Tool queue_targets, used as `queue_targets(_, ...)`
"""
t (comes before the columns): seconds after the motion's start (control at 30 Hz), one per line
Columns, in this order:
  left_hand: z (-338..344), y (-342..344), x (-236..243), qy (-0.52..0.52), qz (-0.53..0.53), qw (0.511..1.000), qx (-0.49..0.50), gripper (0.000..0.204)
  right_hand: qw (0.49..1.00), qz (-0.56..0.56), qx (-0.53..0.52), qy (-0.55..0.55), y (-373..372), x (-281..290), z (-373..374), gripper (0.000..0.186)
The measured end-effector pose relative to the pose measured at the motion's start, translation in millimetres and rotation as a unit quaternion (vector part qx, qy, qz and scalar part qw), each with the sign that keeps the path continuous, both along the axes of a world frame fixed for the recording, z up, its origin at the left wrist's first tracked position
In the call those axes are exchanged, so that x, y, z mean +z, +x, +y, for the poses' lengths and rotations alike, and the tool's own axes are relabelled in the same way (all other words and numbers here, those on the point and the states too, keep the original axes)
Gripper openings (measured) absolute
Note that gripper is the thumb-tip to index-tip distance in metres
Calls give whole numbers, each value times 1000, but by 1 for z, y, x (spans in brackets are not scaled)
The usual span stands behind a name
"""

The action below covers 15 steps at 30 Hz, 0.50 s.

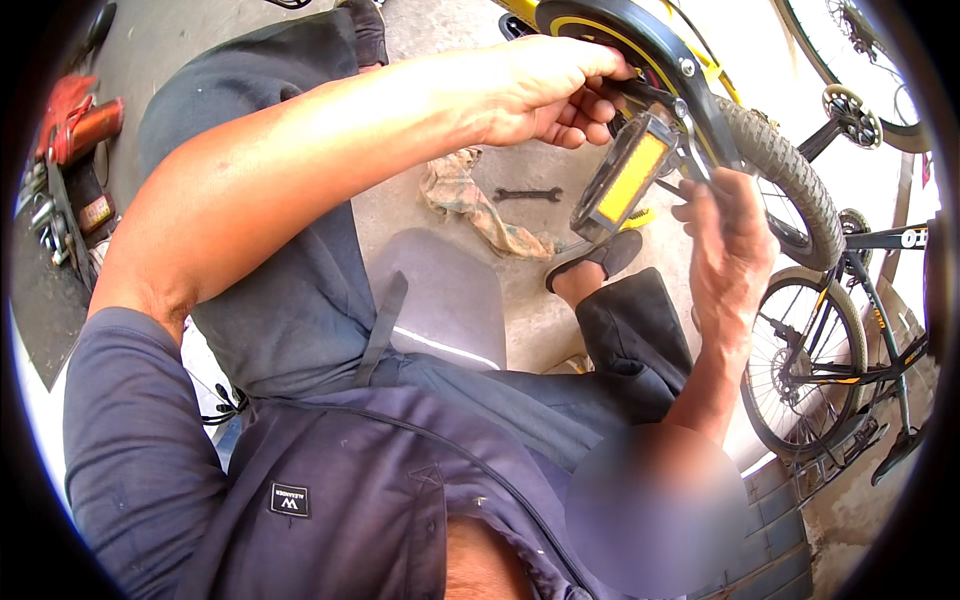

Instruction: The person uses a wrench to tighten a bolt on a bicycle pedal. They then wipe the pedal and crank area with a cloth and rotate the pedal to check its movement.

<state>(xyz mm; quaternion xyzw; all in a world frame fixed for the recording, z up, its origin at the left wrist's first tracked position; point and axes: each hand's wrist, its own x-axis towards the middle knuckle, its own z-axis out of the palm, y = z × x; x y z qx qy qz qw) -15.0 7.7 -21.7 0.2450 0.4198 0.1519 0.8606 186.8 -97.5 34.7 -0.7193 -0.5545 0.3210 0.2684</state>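
My left hand (550,95) reaches across to a black crank arm (650,95), its thumb and fingertips closed on it beside the yellow-and-black chain guard (590,20). A pedal (625,175) with a yellow reflector hangs from the crank, just right of those fingers. My right hand (730,240) grips a silver wrench (690,145) that reaches up to where pedal and crank meet; its fingers are slightly blurred. A knobbly bicycle tyre (810,190) is behind that hand.
An open-ended wrench (528,194) and a stained rag (465,200) lie on the concrete floor (530,330). A grey stool (440,290) is between my legs. Red tool items (95,130) and metal tools are at left. Another bicycle (800,370) stands at right.
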Motion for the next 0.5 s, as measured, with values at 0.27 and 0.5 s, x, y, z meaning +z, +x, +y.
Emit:
queue_targets(0.27, -2, 11, -4, 4, 6, 999, 53, 23, 992, 91, 11, 82, 26, 19, -8, 21)
queue_targets(0.5, -2, 6, -5, 10, -11, 1000, 14, 24, 991, 60, 19, 115, 25, 37, -6, 18)
